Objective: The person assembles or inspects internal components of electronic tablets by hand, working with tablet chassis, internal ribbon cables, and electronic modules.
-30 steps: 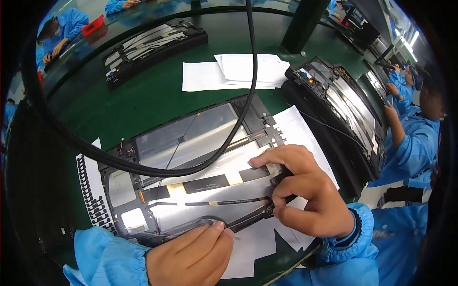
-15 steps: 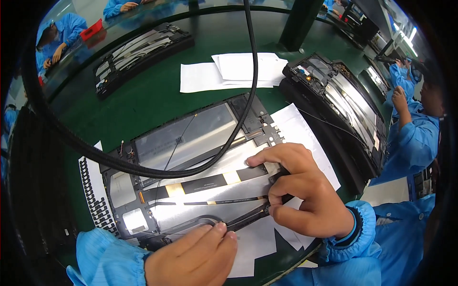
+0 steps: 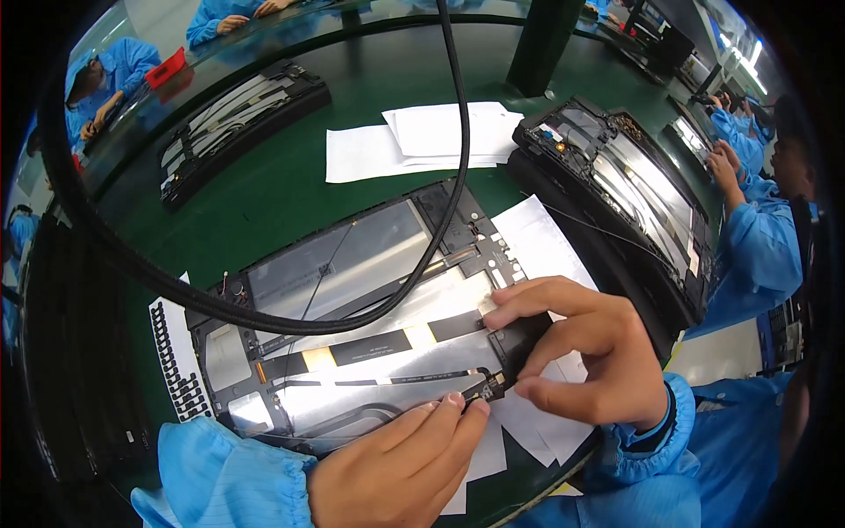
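In front of me lies an opened flat electronic device (image 3: 387,308) with a black frame, silver panels and a long black flex cable (image 3: 370,345) with gold patches. My left hand (image 3: 396,462) is at its near edge, fingers together, with the fingertips closed on a small black circuit board (image 3: 491,385) near the right corner. My right hand (image 3: 594,352) comes in from the right. Its index fingertip touches the device beside the end of the flex cable. The thumb and a curled finger meet by the small board's end; whatever they pinch is too small to make out.
A thick black cable (image 3: 264,319) loops over the device. White papers (image 3: 458,132) lie behind, and others under the device. Similar opened units (image 3: 634,176) stand on black blocks at right and far left. Several people in blue (image 3: 757,238) work around the green table (image 3: 238,211).
My left hand has slid right along the near edge to the small circuit board. My right hand has moved slightly right, its index fingertip shifting along the flex cable. The view has shifted slightly.
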`<state>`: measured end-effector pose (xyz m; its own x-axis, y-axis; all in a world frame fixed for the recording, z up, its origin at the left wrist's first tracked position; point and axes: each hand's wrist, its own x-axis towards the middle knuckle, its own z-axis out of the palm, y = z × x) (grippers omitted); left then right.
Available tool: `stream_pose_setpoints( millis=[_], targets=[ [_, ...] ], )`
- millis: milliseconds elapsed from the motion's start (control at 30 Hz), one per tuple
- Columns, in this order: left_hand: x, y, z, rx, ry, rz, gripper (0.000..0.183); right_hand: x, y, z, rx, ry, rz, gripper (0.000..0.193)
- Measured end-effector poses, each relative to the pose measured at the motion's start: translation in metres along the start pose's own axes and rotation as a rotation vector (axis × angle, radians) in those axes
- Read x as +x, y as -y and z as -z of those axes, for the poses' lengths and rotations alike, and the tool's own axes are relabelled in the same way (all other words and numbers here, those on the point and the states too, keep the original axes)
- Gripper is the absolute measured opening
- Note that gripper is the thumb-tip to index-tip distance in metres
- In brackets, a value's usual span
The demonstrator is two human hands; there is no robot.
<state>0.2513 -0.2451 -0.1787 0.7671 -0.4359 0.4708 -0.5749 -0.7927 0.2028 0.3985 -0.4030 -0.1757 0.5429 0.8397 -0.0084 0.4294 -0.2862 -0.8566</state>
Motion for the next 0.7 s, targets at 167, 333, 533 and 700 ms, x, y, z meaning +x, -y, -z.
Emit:
stream_pose_setpoints(
  millis=[167, 333, 533, 700],
  targets=[
    [0.000, 0.000, 0.001, 0.006, 0.007, 0.000, 0.030, 0.001, 0.005, -0.004, -0.027, 0.003, -0.011, 0.018],
    [-0.001, 0.001, 0.001, 0.035, 0.017, 0.004, 0.030, 0.001, 0.005, -0.006, -0.046, 0.007, -0.018, 0.020],
    [0.007, 0.006, -0.001, 0.076, 0.118, -0.047, 0.025, 0.004, 0.007, -0.009, -0.066, 0.005, -0.019, 0.022],
    [0.003, -0.004, -0.007, 0.049, 0.037, 0.051, 0.027, 0.005, 0.011, -0.014, -0.094, -0.012, 0.042, 0.024]
  ],
)
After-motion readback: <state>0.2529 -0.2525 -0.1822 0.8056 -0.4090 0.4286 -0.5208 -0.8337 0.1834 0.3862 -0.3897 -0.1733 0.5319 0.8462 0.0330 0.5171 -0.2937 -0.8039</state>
